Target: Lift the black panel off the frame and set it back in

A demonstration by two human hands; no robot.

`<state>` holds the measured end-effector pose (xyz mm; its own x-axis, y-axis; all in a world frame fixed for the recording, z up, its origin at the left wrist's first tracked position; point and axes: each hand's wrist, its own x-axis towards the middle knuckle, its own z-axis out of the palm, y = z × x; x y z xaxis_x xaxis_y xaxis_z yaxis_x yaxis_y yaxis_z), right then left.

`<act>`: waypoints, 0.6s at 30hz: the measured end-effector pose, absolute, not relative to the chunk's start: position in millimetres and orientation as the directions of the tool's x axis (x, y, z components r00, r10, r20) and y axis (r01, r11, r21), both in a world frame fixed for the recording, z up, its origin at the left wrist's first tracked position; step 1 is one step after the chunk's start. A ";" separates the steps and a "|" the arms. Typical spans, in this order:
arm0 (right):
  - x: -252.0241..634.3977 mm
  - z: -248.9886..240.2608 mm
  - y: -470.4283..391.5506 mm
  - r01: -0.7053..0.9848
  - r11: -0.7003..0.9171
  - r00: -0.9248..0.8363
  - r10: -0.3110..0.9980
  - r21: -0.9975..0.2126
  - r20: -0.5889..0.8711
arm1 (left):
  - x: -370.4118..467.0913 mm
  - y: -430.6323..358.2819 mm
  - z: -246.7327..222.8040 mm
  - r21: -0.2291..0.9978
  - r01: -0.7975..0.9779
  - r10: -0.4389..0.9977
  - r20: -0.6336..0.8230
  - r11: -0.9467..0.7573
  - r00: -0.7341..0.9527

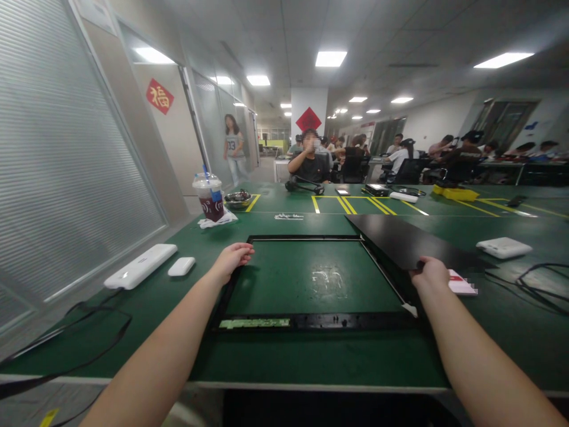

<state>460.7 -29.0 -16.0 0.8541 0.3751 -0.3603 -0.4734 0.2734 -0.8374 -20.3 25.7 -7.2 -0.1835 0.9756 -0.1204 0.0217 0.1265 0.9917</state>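
A black rectangular frame (311, 321) lies flat on the green table (320, 362), with a pale green strip at its lower left. Through its open middle the table top shows. My left hand (235, 260) is at the frame's upper left corner, fingers curled together; whether they grip the edge is too small to tell. On the right, my right hand (430, 274) pinches the near edge of a thin black panel (406, 240). The panel is tilted and lies over the area right of the frame, its far left corner near the frame's upper right corner.
At the left are a white power bank (141, 266), a small white case (182, 266) and a drink cup (210, 198). A white box (504, 247) and cables (540, 284) lie right. Beyond are a yellow tray (454, 193) and a seated person (310, 163).
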 end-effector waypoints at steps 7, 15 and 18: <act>462.3 -22.2 -24.4 -0.519 0.241 0.836 0.344 -0.820 -0.427 | -19.3 24.3 -5.8 0.991 0.025 0.978 -0.127 0.133 -0.167; 448.4 -11.2 -28.0 -0.444 0.376 0.866 0.412 -0.814 -0.282 | -19.0 24.1 -5.9 0.991 0.057 0.983 -0.114 0.124 -0.144; 438.5 -5.9 -29.3 -0.397 0.412 0.870 0.454 -0.821 -0.193 | -19.6 24.7 -7.3 0.991 0.074 0.986 -0.102 0.113 -0.135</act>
<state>438.5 -29.3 -5.9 0.8700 0.4536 -0.1930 -0.3966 0.4115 -0.8206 -19.6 24.7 -7.3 -0.1351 0.9855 -0.1024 0.0744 0.1132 0.9908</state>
